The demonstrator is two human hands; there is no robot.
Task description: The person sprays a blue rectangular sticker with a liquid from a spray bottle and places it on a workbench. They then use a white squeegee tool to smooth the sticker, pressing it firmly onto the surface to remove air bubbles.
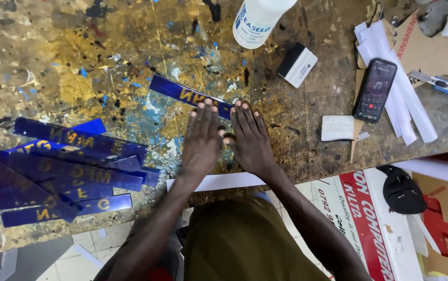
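Blue strip [190, 96] under flat, released hands; strip pile [60, 169] leftward, phone [374, 89] rightward.

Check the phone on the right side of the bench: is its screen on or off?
On. The phone lies face up on white paper strips, and its screen glows with a round icon and a red button.

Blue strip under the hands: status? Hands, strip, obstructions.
Left hand and right hand flat, palms down, fingers on the blue strip. Strip lies flat on the paint-spattered workbench. Pile of blue strips off to the left; nothing blocking.
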